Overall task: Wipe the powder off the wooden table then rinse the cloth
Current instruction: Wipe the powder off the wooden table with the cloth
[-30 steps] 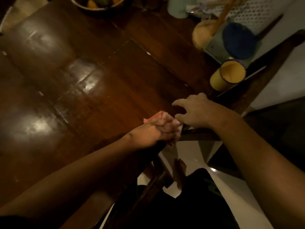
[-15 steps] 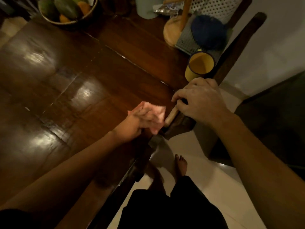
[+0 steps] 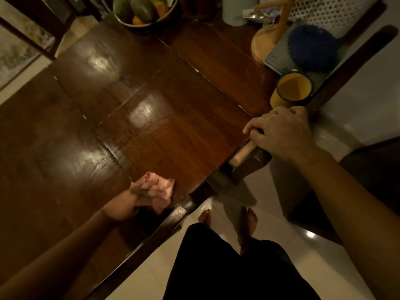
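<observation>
Dark brown wood fills most of the view: a shiny wooden table (image 3: 173, 131) with pale floor tiles (image 3: 216, 267) beside it. The left hand's fingers (image 3: 148, 185) are curled tight around a bunched pink cloth (image 3: 165, 189), and the cloth sits on the table right at its near edge. The left hand (image 3: 138, 194) is the only one on the cloth. The right hand (image 3: 281, 132) is well apart from it, off at the table's corner. Its fingers are curled over a pale wooden stick (image 3: 241, 153) that pokes out from under the palm beside a dark chair rail (image 3: 350, 68). I cannot tell what the stick is. Nearly all of the table top lies ahead of the cloth, away from the person, running long toward the fruit bowl (image 3: 124, 19) at the far end. So I think any more wiping would be a push forward with the left arm. I cannot make out powder in this dim light. No sink or tap is in view, so rinsing looks like a walk away. Past the right hand stand a yellow mug (image 3: 290, 92), a fuzzy blue ball (image 3: 311, 47) and a white basket with holes (image 3: 326, 11). Bare feet (image 3: 249, 217) stand on the tiles. No words or labels can be read.
</observation>
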